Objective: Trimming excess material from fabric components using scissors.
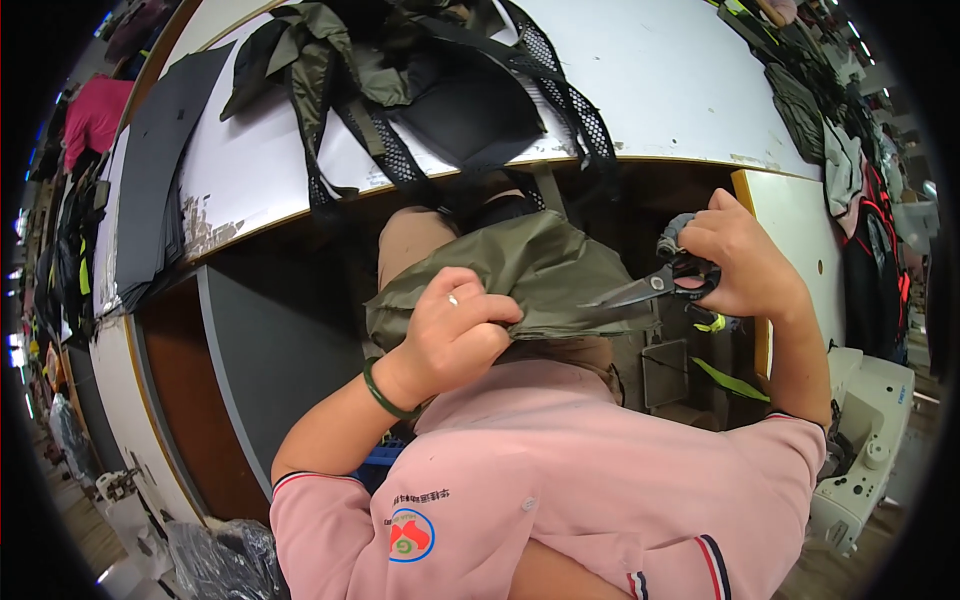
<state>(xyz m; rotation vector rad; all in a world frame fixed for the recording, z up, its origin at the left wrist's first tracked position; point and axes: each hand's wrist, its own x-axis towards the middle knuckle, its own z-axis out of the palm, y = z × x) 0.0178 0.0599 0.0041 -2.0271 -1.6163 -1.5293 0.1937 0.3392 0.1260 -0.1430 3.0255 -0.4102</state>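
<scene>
A piece of olive-green fabric (545,262) lies bunched across my lap. My left hand (458,325) is closed on its near edge, fingers curled into the cloth; a ring and a dark green bangle show on this hand and wrist. In my right hand (738,255) is a pair of scissors (640,291), its dark handles gripped and one handle wrapped in grey cloth. The blades point left and lie at the right end of the fabric. Whether they touch or cut the cloth, I cannot tell.
Ahead, a white worktable (660,95) carries a heap of olive and black bag pieces (460,100) with mesh straps hanging over its edge. Dark flat panels (165,165) are stacked at left. A sewing machine (865,440) stands at right, and open compartments (270,330) lie under the table.
</scene>
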